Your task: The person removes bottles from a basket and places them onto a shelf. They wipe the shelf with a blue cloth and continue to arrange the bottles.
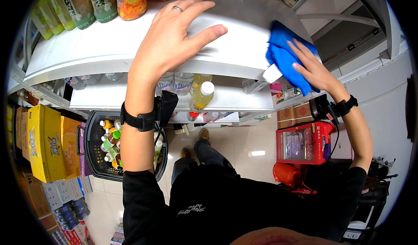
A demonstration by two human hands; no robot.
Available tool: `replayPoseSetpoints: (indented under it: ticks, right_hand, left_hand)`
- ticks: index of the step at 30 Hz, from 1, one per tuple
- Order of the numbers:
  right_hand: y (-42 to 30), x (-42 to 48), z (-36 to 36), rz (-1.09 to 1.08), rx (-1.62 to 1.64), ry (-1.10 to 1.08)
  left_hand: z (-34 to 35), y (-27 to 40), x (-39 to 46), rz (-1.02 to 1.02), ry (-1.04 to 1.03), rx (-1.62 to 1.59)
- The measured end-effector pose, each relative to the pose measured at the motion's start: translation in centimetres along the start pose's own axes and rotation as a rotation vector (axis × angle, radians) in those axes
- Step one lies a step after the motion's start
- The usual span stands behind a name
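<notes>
A white metal shelf board (238,42) spans the space in front of me. My left hand (183,29), a ring on one finger, is over its front part with fingers spread and nothing in the grasp; whether it touches the board I cannot tell. At the board's right end, my right hand (307,62) lies on a bunched blue cloth (281,52), which drapes over the front edge and carries a white tag (272,73). Left of my left hand stand an orange drink bottle (132,3) and several green-labelled bottles (104,3).
Below, a lower shelf (228,98) holds a yellow drink bottle (202,96) and clear bottles (183,81). A black basket (94,160) of bottles stands on the floor beside yellow cartons (45,143). At right are a red display box (303,143) and the shelf's upright (393,33).
</notes>
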State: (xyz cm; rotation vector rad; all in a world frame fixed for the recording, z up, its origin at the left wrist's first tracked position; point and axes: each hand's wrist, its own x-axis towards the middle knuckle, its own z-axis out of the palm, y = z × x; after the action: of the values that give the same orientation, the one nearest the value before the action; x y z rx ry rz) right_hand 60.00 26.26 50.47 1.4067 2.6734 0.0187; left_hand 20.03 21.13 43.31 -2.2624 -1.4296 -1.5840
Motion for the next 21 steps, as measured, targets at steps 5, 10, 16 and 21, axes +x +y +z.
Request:
replayPoseSetpoints:
  ticks: [5,10,16,21]
  right_hand:
    - [-8.1,5.9,-0.3,-0.385,-0.093,0.062]
    - [-10.6,13.4,-2.0,-0.401,-0.056,-0.043]
    - [-9.2,22.9,-2.8,-0.287,-0.146,-0.097]
    - [-0.9,30.1,-2.6,-0.172,-0.1,-0.134]
  left_hand:
    - [-0.1,-0.2,-0.2,-0.026,0.0,0.077]
    - [-0.9,-0.1,-0.2,-0.002,-0.012,0.127]
    - [-0.5,0.3,-0.1,-0.018,0.064,0.188]
    - [-0.3,0.9,-0.1,-0.056,0.047,0.229]
